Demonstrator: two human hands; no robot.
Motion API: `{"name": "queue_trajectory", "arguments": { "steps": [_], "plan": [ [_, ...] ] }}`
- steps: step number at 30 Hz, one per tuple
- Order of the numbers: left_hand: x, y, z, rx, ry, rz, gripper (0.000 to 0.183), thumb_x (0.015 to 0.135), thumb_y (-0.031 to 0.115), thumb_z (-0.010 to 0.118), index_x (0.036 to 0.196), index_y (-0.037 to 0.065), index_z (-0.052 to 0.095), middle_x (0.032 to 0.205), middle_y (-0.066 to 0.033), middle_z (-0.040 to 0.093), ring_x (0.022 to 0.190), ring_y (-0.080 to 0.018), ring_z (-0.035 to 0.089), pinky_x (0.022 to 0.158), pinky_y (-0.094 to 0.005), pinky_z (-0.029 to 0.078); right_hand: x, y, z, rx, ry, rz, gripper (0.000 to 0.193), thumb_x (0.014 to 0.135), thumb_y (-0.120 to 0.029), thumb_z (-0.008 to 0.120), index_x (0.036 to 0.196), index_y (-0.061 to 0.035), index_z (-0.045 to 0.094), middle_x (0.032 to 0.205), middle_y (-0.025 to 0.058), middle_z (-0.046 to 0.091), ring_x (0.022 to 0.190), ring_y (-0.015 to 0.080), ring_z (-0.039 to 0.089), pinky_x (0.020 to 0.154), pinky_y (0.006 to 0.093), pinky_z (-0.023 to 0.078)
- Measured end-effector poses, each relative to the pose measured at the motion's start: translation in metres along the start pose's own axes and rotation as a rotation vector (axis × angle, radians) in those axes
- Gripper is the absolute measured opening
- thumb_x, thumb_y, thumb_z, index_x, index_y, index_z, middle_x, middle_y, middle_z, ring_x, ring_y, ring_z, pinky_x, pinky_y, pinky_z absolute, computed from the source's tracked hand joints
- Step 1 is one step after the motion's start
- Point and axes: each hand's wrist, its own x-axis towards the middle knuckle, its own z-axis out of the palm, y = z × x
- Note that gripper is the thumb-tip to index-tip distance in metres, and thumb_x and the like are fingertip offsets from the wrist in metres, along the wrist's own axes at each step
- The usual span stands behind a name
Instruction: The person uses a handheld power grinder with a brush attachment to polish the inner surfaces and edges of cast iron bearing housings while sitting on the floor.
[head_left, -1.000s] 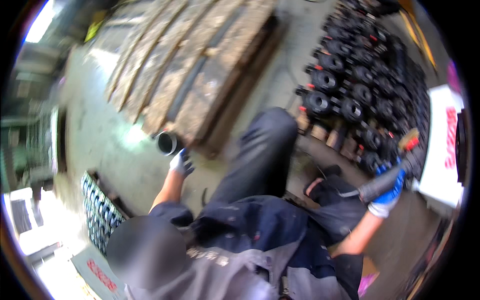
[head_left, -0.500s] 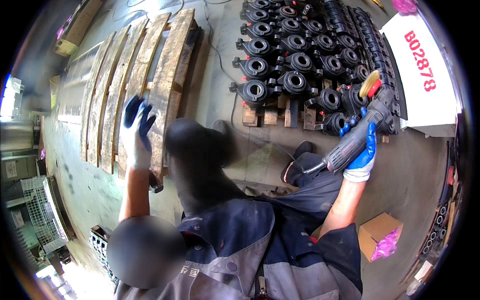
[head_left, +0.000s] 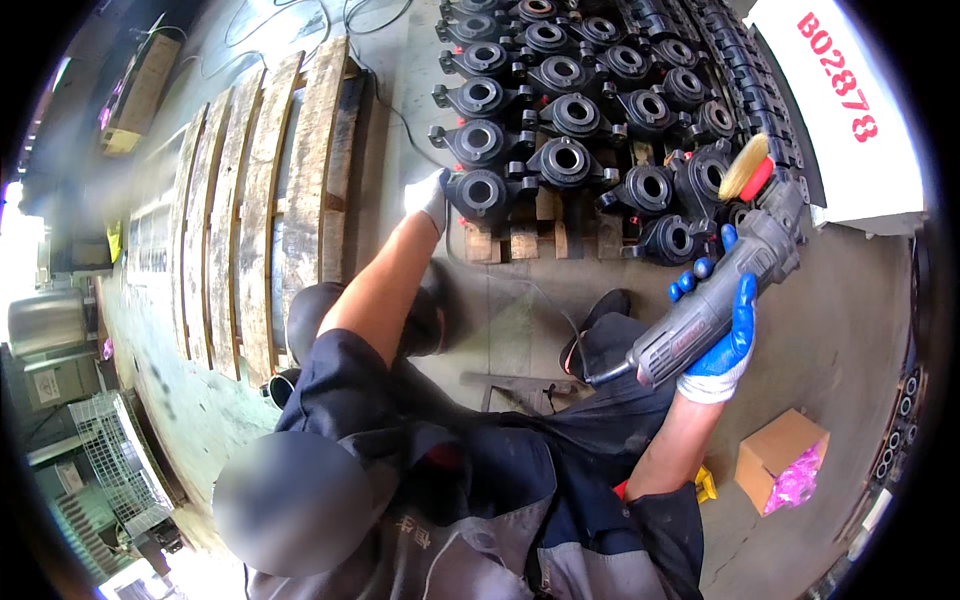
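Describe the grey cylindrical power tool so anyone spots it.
Find the rows of black metal ring parts. At their lower right, the blue and white gloved right hand holds the grey cylindrical tool. Only it carries a round yellow pad with red backing.

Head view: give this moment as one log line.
left hand: at black part | right hand: gripping power tool | carton: on floor

Your left arm [head_left: 385, 275] stretches forward and slants inward, the forearm bare, ending in a gloved left hand [head_left: 428, 198] whose fingers are mostly hidden from view. Your right arm [head_left: 677, 443] is bent and held out to your side — its gloved right hand [head_left: 724, 350] is turned palm up, blue fingers curled on one side, thumb on the other — in a grasp.
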Motion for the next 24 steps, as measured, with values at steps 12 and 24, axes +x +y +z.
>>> {"name": "queue_trajectory", "arguments": {
  "steps": [12,24],
  "plan": [
    [0.061,-0.041,0.027,0.022,-0.015,-0.430,0.030,0.097,0.039,0.059,0.108,0.013,0.072,0.101,-0.0041,0.073,0.090,-0.0209,0.067,0.078,-0.0410,0.053,0.006,-0.004,-0.012,-0.060,0.091,0.022,0.086,0.098,-0.045,0.065,0.162,-0.0082,0.020,0.108,0.0116,0.062,0.091,0.0247,0.063,0.086,0.0436,0.052],
    [0.032,-0.115,-0.003,-0.766,-0.121,-0.049,0.018,0.097,0.024,0.064,0.097,0.007,0.068,0.081,-0.0031,0.062,0.075,-0.0177,0.060,0.072,-0.0336,0.050,0.009,-0.001,-0.014,-0.042,0.066,0.035,0.084,0.100,-0.044,0.063,0.162,-0.0090,0.019,0.111,0.0115,0.060,0.092,0.0245,0.062,0.087,0.0436,0.052]
  ]
}}
